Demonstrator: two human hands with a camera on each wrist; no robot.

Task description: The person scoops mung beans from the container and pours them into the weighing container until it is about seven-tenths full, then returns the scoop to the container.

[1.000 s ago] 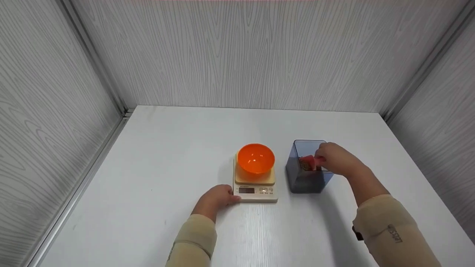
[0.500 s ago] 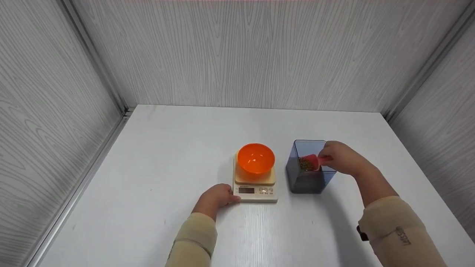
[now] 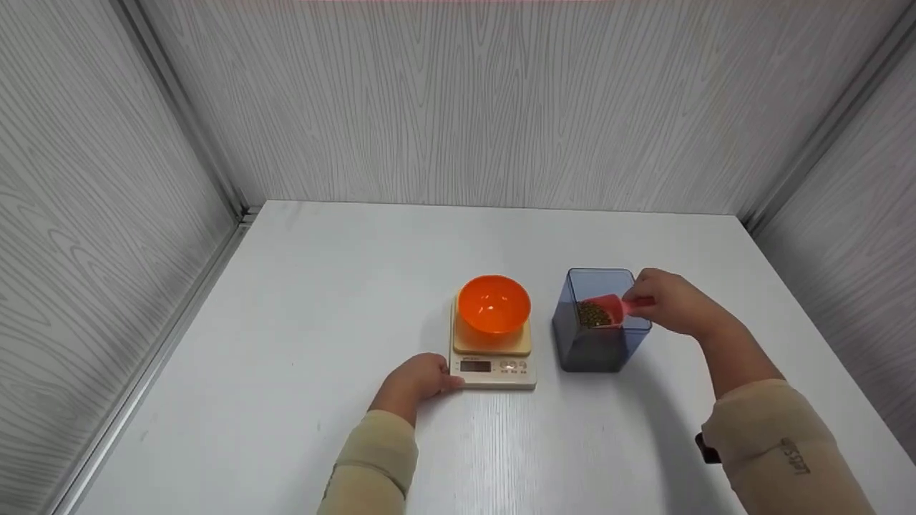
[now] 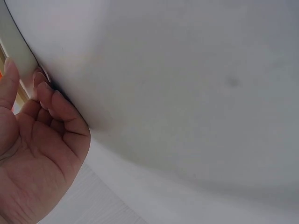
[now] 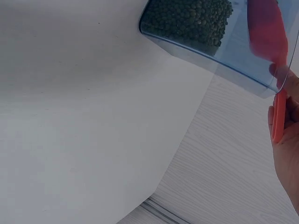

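In the blue bin, green grains, right hand pinching scoop, left hand gripping scale under bowl

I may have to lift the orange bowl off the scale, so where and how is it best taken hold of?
Probably by the left rim of the orange bowl, pinched from above and the left. It stands upright on the scale, its round mouth facing up and its wall flaring outward. Bare table lies left; the blue container crowds the right.
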